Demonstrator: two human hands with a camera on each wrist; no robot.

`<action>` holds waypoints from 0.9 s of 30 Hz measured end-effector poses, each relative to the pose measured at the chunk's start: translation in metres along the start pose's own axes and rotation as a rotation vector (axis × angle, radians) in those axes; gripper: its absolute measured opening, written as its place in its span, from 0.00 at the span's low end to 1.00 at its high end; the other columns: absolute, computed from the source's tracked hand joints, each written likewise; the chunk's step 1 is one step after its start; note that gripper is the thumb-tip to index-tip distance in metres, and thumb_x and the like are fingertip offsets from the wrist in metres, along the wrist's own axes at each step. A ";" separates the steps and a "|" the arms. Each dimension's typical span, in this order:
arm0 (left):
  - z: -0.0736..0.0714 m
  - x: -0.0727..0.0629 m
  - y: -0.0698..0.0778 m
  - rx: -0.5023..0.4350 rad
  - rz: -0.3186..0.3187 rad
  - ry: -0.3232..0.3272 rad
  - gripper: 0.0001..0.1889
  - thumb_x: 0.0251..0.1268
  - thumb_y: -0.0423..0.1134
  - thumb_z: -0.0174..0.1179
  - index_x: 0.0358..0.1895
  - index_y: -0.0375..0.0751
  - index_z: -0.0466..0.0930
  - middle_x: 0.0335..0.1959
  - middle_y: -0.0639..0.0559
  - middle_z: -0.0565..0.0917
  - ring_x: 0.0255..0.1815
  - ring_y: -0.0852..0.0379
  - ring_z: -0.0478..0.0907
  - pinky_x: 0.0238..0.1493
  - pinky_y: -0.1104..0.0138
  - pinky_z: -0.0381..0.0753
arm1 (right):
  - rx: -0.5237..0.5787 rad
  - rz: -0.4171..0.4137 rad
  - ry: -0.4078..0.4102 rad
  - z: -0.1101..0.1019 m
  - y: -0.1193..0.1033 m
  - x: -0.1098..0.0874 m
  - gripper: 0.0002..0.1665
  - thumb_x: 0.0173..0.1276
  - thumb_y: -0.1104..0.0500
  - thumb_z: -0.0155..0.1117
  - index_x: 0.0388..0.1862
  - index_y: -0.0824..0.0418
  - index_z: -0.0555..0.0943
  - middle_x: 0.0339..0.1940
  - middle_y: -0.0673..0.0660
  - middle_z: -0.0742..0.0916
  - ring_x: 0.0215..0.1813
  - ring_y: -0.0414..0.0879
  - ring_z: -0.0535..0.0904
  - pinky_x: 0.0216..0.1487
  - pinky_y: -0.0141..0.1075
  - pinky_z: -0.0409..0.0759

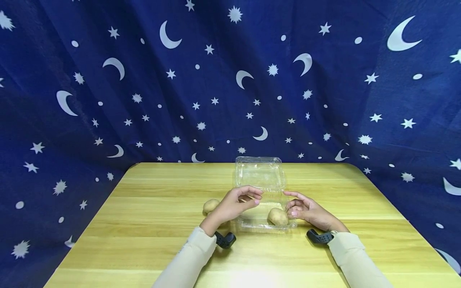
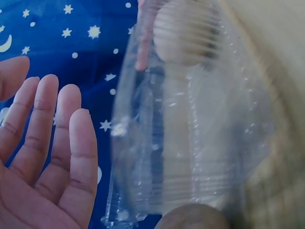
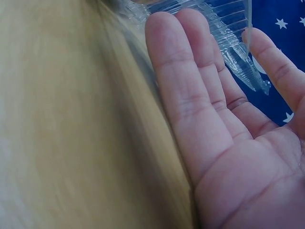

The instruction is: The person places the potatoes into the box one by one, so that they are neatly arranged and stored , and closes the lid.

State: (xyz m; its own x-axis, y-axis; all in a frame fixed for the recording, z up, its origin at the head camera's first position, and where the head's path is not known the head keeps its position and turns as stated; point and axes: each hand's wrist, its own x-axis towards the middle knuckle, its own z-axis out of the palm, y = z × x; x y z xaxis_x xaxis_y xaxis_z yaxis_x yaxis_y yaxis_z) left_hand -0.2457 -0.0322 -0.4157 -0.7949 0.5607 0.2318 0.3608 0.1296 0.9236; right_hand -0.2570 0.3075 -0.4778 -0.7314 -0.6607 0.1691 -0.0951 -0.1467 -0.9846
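While the left hand (image 1: 237,203) is hovering over the left side of a clear plastic container (image 1: 255,227), its grip is holding nothing, the fingers bending loosely. To the right, the right hand (image 1: 311,211) is hanging at the container's edge, its grip equally empty; whether its fingertips are touching anything is not showing clearly. One potato (image 1: 278,216) is lying inside the container's near right part. Farther left, another potato (image 1: 210,205) is resting outside on the counter (image 1: 144,224), partly hiding behind the left hand. The lid (image 1: 259,174) is standing open on the far side. Progress is apparently running partway: one potato is sitting inside, another is remaining outside, and nothing is yet covering the container.
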 end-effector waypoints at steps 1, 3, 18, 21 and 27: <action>-0.001 -0.001 0.000 -0.008 0.001 -0.002 0.16 0.80 0.37 0.65 0.64 0.35 0.85 0.57 0.38 0.88 0.51 0.61 0.83 0.56 0.67 0.82 | -0.001 0.002 0.001 0.000 0.000 0.000 0.38 0.81 0.74 0.56 0.85 0.55 0.66 0.58 0.61 0.83 0.56 0.44 0.85 0.61 0.37 0.86; -0.004 -0.001 0.002 -0.021 -0.001 -0.010 0.17 0.80 0.36 0.65 0.65 0.35 0.84 0.58 0.37 0.87 0.50 0.61 0.83 0.56 0.66 0.82 | -0.001 0.005 0.000 0.000 0.000 0.000 0.38 0.81 0.74 0.56 0.85 0.55 0.66 0.58 0.61 0.83 0.56 0.44 0.86 0.61 0.37 0.86; -0.025 -0.002 -0.002 0.025 -0.014 -0.039 0.19 0.80 0.32 0.63 0.68 0.30 0.81 0.61 0.31 0.85 0.51 0.59 0.83 0.57 0.66 0.82 | -0.013 -0.001 0.007 -0.001 0.001 -0.001 0.38 0.81 0.74 0.56 0.86 0.56 0.66 0.58 0.61 0.83 0.56 0.43 0.85 0.61 0.37 0.86; -0.029 -0.004 -0.006 0.029 -0.017 -0.015 0.19 0.80 0.34 0.62 0.67 0.29 0.80 0.61 0.30 0.85 0.52 0.58 0.83 0.57 0.65 0.82 | -0.013 0.001 0.006 0.000 0.001 -0.001 0.38 0.81 0.74 0.56 0.86 0.56 0.66 0.58 0.61 0.83 0.56 0.44 0.85 0.61 0.37 0.86; -0.036 -0.005 -0.012 0.048 -0.032 0.045 0.18 0.81 0.36 0.63 0.67 0.31 0.82 0.60 0.34 0.86 0.53 0.55 0.83 0.56 0.64 0.82 | -0.021 0.006 0.014 0.000 0.000 -0.001 0.38 0.81 0.74 0.56 0.85 0.55 0.66 0.58 0.61 0.82 0.56 0.44 0.85 0.61 0.37 0.86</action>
State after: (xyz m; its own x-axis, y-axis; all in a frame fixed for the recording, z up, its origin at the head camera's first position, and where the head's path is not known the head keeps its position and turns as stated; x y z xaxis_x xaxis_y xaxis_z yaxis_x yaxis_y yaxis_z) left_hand -0.2638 -0.0656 -0.4174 -0.8274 0.5181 0.2167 0.3566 0.1865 0.9154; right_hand -0.2568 0.3083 -0.4784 -0.7410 -0.6514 0.1630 -0.1046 -0.1277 -0.9863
